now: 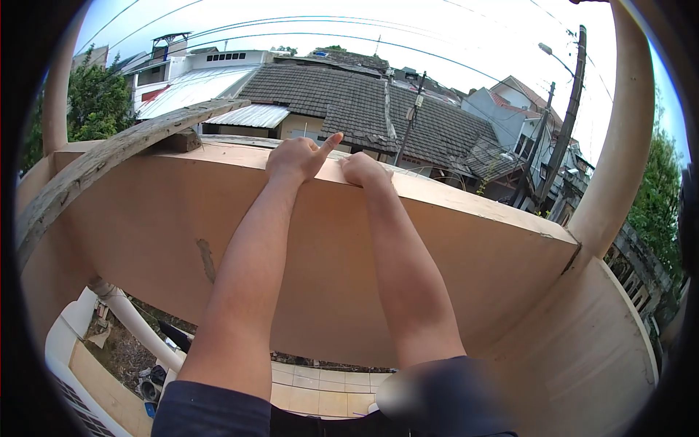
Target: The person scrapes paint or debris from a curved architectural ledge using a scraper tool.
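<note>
Both arms reach forward to the top of a peach-painted wall. My left hand rests on its ledge with the thumb pointing up and right. The other fingers curl down on the far side, where I cannot see what they hold. Just to the right, my right hand is closed low over the ledge, knuckles forward. Whatever is in its fingers is hidden.
A rough wooden plank slants across the wall's left end, over a small wood block. A round column rises at right. Below lie a white pipe and a tiled floor. Tiled roofs stand beyond.
</note>
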Action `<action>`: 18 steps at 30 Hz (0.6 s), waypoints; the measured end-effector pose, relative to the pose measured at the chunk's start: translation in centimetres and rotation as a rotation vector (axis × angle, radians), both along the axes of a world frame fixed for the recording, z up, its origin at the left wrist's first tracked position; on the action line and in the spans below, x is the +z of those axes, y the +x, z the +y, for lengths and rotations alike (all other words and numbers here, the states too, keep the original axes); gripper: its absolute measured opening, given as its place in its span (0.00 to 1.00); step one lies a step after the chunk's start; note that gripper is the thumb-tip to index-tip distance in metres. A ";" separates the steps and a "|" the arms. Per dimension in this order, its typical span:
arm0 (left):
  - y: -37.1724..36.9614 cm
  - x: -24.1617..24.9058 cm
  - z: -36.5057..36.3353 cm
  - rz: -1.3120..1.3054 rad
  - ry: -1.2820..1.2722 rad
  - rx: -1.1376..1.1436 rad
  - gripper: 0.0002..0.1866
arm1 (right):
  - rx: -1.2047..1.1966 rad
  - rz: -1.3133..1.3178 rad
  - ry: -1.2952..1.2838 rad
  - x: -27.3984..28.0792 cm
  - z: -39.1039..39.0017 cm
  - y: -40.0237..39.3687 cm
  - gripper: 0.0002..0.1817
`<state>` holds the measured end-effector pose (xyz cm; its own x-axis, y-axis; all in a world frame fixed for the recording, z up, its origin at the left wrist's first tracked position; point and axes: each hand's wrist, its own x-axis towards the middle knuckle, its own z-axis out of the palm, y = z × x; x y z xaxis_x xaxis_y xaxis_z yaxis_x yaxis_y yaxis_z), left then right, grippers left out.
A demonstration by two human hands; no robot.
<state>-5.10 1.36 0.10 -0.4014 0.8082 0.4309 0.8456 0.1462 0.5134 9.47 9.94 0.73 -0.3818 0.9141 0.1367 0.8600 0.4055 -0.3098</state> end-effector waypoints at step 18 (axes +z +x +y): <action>0.1 -0.5 0.0 0.029 0.039 0.036 0.48 | 0.120 -0.023 -0.015 0.6 -1.1 1.2 0.28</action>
<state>-5.00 1.40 -0.42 -0.4172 0.7757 0.4735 0.8546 0.1576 0.4948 10.70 8.84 1.30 -0.4919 0.8632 0.1136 0.8123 0.5019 -0.2969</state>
